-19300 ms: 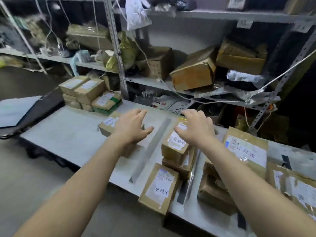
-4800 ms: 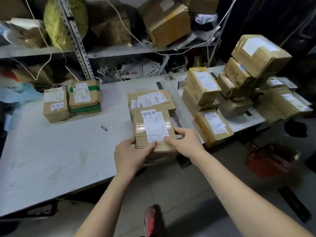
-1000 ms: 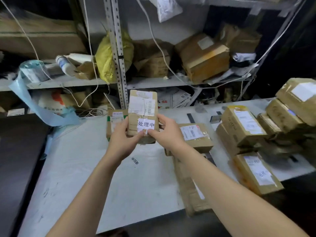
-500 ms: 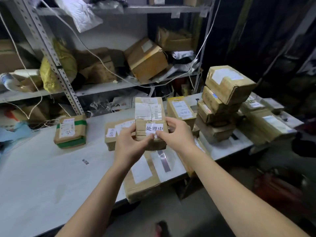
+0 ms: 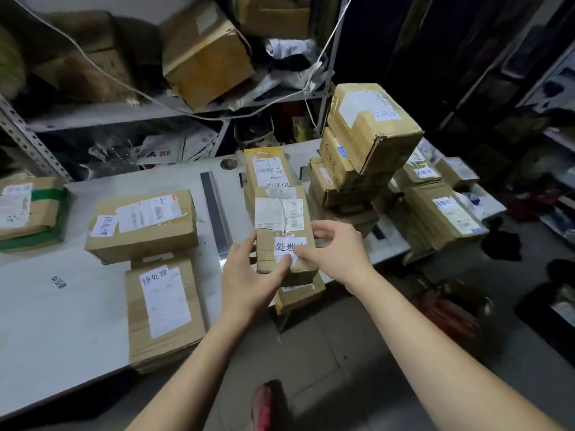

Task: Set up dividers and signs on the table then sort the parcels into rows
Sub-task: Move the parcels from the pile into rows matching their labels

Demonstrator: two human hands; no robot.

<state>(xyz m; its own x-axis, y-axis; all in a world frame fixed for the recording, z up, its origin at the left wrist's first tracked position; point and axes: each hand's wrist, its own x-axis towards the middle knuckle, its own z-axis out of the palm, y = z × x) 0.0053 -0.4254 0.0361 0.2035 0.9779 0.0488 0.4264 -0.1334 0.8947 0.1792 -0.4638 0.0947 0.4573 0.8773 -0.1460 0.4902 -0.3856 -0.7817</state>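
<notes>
I hold a small brown parcel (image 5: 281, 222) with a white shipping label and a white tag in both hands. My left hand (image 5: 249, 275) grips its near left corner; my right hand (image 5: 334, 253) holds its right side, thumb on the tag. It hovers over another parcel (image 5: 298, 293) at the table's front edge, right of a grey divider strip (image 5: 214, 209). Behind it lies a long tagged parcel (image 5: 267, 169). Left of the strip lie two tagged parcels (image 5: 141, 223) (image 5: 163, 309). A tall stack of parcels (image 5: 361, 150) rises to the right.
A green-taped parcel (image 5: 28, 209) lies at the far left on the white table (image 5: 62, 331). More parcels (image 5: 438, 209) fill the table's right end. Metal shelving (image 5: 124, 113) with boxes and cables stands behind. Dark clutter and a red object (image 5: 445, 312) lie on the floor at right.
The parcel in both hands has travelled right, from over the left part of the table to the area right of the divider strip, and it now sits lower, just above another parcel.
</notes>
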